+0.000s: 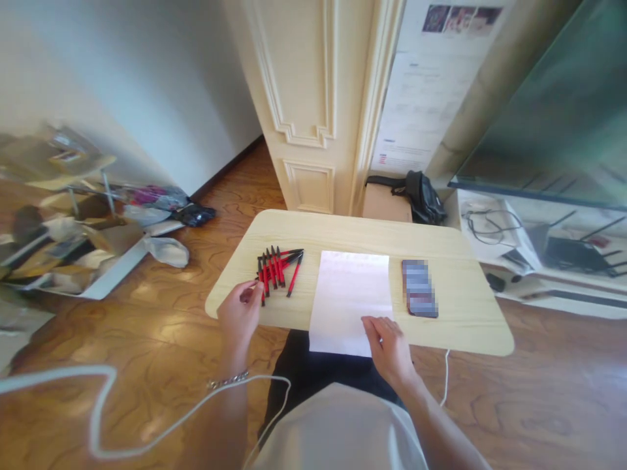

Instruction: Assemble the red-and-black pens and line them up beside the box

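A group of red pens point(275, 267) with black ends lies on the left part of a small light-wood table point(448, 261), some laid across others. At the pens' left edge is my left hand point(241, 310), its thumb and forefinger brought together in a pinch. Whether a pen end is between those fingertips I cannot make out. A white sheet of paper point(343, 300) lies in the middle, its lower end reaching past the near table edge. On its lower right edge rests my right hand point(389, 346), fingers curled in, with nothing visible in them.
A phone point(420, 288) with a blurred screen lies right of the paper. A white cable point(191, 414) runs past my left forearm. Beyond the table stand a cream panel point(313, 130) and a black bag point(421, 196). Assorted clutter point(93, 228) covers the floor at left.
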The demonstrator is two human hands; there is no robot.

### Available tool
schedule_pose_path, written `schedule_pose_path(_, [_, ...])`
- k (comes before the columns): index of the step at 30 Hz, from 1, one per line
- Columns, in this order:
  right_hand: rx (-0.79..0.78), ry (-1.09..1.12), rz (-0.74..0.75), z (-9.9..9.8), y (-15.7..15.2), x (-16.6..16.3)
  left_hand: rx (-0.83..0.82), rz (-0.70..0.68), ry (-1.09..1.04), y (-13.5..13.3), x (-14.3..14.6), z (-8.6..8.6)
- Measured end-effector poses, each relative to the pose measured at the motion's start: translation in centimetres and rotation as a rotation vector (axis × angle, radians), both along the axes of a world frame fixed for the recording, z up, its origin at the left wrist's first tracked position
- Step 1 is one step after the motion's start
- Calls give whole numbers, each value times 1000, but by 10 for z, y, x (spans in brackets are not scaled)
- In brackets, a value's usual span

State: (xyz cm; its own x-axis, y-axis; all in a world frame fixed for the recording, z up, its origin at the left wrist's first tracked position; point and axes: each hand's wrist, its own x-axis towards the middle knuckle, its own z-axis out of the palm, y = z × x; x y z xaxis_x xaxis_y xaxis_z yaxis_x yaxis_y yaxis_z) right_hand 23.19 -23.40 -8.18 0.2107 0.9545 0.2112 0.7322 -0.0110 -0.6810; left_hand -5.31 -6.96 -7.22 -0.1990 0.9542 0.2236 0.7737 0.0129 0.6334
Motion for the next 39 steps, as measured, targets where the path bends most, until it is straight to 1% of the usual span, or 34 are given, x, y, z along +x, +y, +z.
schedule_pose_path(1, [-6, 11, -11, 0, -1, 0, -6, -10, -4, -7, 4, 0])
schedule_pose_path(4, [7, 52, -33, 1, -3, 1, -53, -112, -18, -23, 16, -2])
schedule_pose_path(9, [61, 79, -3, 7, -2, -3, -152, -302, -11, -44, 36, -6])
schedule_pose_path(13, [74, 64, -5, 10, 4, -6, -205, -448, -4, -52, 53, -5])
schedule_pose_path(14, [90, 50, -4, 9, 7, -5, -196, -472, 27, -50, 57, -3])
schedule_pose_path(16, [116, 19, 3, 8, 13, -3, -152, -475, 135, -37, 62, 3])
schedule_pose_path(18, [122, -10, 15, 6, 21, -1, -119, -446, 280, -18, 67, 11])
schedule_pose_path(19, [119, -23, 21, 5, 24, 0, -129, -427, 363, -6, 69, 15])
schedule_pose_path(22, [107, -56, 34, 3, 34, 2, -229, -334, 549, 25, 76, 24])
schedule_pose_path(24, [97, -72, 34, 2, 38, 4, -287, -326, 635, 41, 82, 27])
schedule_pose_path(28, [61, -126, 27, -2, 42, 7, -369, -317, 684, 60, 92, 26])
schedule_pose_path(31, [7, -200, 28, -6, 42, 9, -382, -316, 690, 67, 92, 27])
schedule_pose_path(34, [-42, -257, 21, -10, 43, 11, -389, -324, 687, 65, 87, 33])
schedule_pose_path(37, [-38, -272, 12, -13, 44, 11, -374, -371, 610, 52, 87, 40])
schedule_pose_path(39, [-25, -272, 6, -14, 45, 12, -361, -471, 517, 37, 93, 41])
